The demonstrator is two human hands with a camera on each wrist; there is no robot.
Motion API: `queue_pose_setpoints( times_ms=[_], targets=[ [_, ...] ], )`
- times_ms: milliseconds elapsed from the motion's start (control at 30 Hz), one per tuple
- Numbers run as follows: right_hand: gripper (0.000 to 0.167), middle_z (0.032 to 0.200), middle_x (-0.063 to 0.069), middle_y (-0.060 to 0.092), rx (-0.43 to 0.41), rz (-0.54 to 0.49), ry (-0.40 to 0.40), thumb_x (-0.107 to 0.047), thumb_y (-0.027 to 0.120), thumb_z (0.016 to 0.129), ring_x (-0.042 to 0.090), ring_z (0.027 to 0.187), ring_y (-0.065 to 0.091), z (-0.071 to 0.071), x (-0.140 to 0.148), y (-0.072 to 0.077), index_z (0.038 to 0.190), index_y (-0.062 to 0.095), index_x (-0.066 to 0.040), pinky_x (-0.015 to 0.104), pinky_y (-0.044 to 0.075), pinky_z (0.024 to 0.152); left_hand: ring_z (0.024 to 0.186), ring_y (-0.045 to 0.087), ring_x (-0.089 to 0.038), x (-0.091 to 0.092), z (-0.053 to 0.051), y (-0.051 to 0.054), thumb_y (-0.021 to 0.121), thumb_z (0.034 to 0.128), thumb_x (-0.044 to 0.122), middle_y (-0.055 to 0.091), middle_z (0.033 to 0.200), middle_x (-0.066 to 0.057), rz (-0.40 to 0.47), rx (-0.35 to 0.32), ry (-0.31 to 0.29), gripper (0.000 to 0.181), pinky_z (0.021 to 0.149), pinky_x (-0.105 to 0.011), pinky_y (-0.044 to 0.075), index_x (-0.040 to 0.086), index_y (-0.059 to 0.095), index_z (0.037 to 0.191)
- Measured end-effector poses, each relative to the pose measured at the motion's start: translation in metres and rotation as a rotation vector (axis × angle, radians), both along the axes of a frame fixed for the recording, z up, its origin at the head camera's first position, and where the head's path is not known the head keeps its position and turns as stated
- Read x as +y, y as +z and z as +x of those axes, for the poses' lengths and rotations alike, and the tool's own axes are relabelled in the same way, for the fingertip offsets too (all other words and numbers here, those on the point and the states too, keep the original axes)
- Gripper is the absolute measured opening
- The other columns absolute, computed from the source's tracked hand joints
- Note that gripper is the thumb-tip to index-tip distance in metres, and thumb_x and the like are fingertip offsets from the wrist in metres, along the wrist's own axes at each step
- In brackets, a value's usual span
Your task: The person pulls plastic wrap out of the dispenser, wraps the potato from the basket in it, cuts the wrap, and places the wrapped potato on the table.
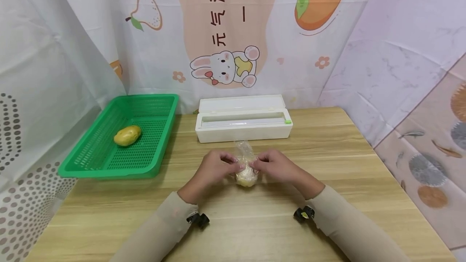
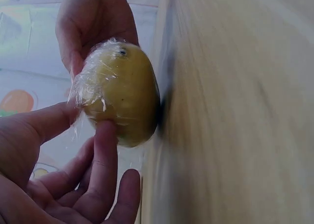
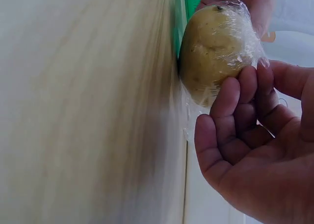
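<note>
Left fingers (image 2: 104,158): drawn together at thumb and forefinger, pinching gathered plastic film; one fingertip lies against the lower side of the potato, the rest bend loosely. Right fingers (image 3: 225,99): thumb and forefinger likewise close on the film, the others curled, with tips at or beside the wrapped skin. Left hand (image 1: 217,167) and right hand (image 1: 278,167) face each other, with the potato (image 2: 128,94) between them.

Potato: rounded oval, dull yellow, smooth skin with small dark specks and one dark pit near the end. It appears to rest on the surface (image 1: 247,221), near the middle. Plastic film (image 1: 244,148): clear, glossy, finely creased over the potato, with a loose crumpled tail standing out on the far side.

Cuffs: beige sleeves (image 1: 164,219), matte cloth, a small black device at each wrist.

Beyond the hands: white box (image 1: 244,133), long and rectangular, lid tilted back, pale roll lying lengthwise inside, bright green tab at its right end. To the left, green basket (image 1: 165,140), plastic, perforated, sloping walls; inside it a second potato (image 1: 127,136), oblong and lumpy. Surface: pale wood grain. Behind: printed, wrinkled curtain (image 1: 153,68).
</note>
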State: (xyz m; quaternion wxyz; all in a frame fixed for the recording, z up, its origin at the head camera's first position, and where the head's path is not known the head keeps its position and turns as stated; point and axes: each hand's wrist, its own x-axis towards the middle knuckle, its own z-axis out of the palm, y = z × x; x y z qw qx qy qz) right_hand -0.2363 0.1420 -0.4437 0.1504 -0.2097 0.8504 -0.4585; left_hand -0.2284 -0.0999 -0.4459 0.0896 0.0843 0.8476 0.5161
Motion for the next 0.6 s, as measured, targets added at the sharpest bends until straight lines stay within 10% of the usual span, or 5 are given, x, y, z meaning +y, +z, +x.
queue_pose_setpoints(
  times_ms=[200,600],
  targets=[
    [0.042,0.066,-0.002,0.057,-0.089,0.006,-0.001,-0.038,0.069,0.1,0.011,0.058,0.049,-0.005,-0.001,-0.009,0.079,0.065,-0.002,0.024,0.039,0.051,0.075,0.065,-0.015,-0.006,-0.006,-0.007,0.091,0.0795,0.027,0.073,0.084,-0.003,0.06,-0.05,-0.03,0.024,0.062,-0.03,0.053,0.008,0.079,0.088],
    [0.072,0.113,0.017,0.067,-0.359,-0.153,-0.097,-0.025,0.079,0.092,0.022,0.088,0.07,-0.008,-0.005,-0.009,0.145,0.044,0.009,0.038,0.062,0.074,0.078,0.068,-0.015,-0.013,-0.012,-0.013,0.088,0.082,0.025,0.075,0.095,-0.002,0.167,-0.225,-0.05,0.027,0.063,-0.032,0.054,0.006,0.079,0.098]
  ],
)
